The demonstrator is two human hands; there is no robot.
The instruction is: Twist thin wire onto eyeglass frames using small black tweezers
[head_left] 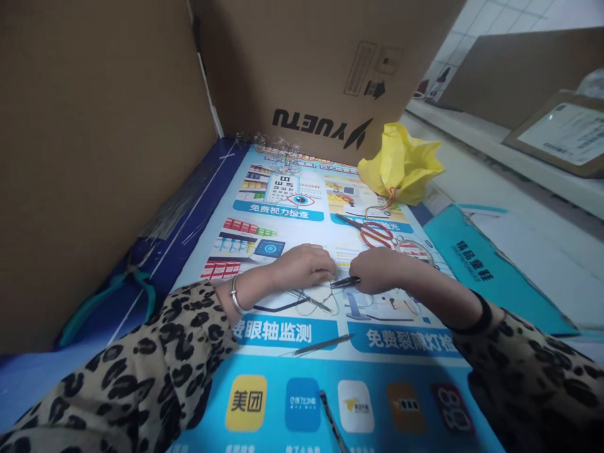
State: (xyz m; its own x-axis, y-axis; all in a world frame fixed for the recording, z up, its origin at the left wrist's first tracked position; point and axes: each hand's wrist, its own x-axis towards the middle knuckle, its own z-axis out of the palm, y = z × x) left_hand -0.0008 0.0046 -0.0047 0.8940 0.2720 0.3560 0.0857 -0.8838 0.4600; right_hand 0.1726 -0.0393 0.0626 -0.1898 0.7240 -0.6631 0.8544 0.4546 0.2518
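Observation:
My left hand (309,265) is closed at the middle of the printed poster (302,236), fingertips pressed together on something too small to make out. Just to its right, my right hand (377,270) is wrapped round dark pliers (345,283), whose tips point left towards my left fingertips. Thin wire loops (314,304) lie on the poster below both hands. Red-handled scissors (375,234) rest behind my right hand. Nearer to me lie some thin dark rods (323,345) and a dark twisted tool (331,418).
Cardboard walls (302,69) stand at the left and back. Yellow crumpled paper (401,165) with coloured wires sits at the back right. Teal-handled pliers (113,292) lie left, clear plastic (280,151) at the back, a teal box piece (481,264) right.

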